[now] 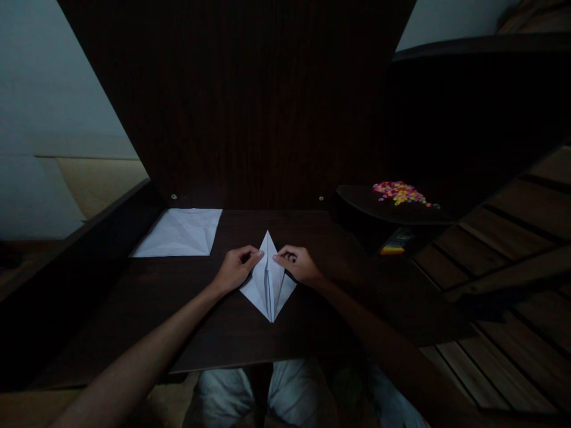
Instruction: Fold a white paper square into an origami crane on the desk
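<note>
Dim overall; the folded paper catches faint light, while the left edge of the worktop sinks into near-black shadow, its detail perhaps smeared.

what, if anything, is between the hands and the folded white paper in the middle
Nothing visible: the left hand and right hand both touch the folded paper. The other white paper lies apart to the left, and the colourful small pieces sit off to the right.

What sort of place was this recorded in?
Probably a dimly lit room at home: a dark desk with a tall back panel, a curved side shelf holding small colourful pieces, and a pale wall.
</note>
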Demonstrator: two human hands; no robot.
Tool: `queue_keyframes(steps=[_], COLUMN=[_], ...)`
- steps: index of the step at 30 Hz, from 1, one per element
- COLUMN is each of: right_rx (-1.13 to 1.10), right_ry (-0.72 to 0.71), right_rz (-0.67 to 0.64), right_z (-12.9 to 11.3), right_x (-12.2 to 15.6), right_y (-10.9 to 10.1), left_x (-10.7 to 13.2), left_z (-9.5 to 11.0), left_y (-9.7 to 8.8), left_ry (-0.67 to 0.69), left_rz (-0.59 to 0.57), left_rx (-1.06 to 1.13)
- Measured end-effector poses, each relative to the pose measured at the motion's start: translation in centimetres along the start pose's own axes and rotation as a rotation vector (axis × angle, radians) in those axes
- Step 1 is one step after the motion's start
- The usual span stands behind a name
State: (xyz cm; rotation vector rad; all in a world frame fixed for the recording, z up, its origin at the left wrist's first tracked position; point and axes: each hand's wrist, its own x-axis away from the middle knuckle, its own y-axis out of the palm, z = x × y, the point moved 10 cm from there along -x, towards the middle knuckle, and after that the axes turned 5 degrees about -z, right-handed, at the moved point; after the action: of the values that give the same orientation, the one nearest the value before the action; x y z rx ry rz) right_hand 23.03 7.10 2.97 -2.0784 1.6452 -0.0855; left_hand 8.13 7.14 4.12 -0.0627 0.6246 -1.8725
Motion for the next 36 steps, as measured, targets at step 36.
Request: queue_keyframes(steps=[36], right_rx=[0.309], right_ry=[-0.207], right_rz=[-0.16], right_z=[-0.6], right_x=[-0.1], right_y=[0.7], left_x=[0.1], left_z=[0.8], left_y=[0.6], left_ry=[0.192], left_rz=[-0.125], left_rx=[-0.335])
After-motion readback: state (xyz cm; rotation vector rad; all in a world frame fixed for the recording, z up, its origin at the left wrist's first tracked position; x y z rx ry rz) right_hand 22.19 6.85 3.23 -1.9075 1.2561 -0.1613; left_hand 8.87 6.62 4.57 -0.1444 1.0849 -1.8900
